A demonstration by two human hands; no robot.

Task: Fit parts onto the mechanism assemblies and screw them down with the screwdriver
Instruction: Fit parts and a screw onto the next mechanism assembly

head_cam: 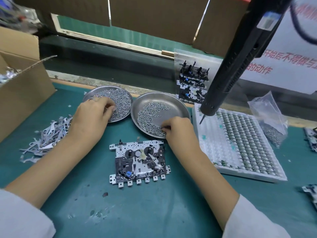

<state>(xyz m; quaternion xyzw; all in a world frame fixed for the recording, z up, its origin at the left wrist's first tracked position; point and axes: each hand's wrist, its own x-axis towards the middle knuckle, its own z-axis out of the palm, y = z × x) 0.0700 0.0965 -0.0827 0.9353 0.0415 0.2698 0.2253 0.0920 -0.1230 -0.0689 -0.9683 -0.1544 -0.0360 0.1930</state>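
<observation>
A metal mechanism assembly point(139, 162) with black gears and a blue part lies flat on the green mat, between my forearms. Beyond it stand two steel dishes of small screws. My left hand point(92, 114) reaches into the left dish point(96, 93), its fingertips curled down among the screws. My right hand point(178, 129) is at the near edge of the right dish point(175, 103), fingertips pinching at screws there. A black electric screwdriver point(231, 66) hangs from above on the right, its bit over the white tray; neither hand touches it.
A heap of flat grey metal levers point(48, 134) lies at the left by a cardboard box point(24, 86). A white tray point(214, 152) of small parts sits to the right, with a plastic bag of screws point(271, 121). Other assemblies point(311, 140) lie at the right edge.
</observation>
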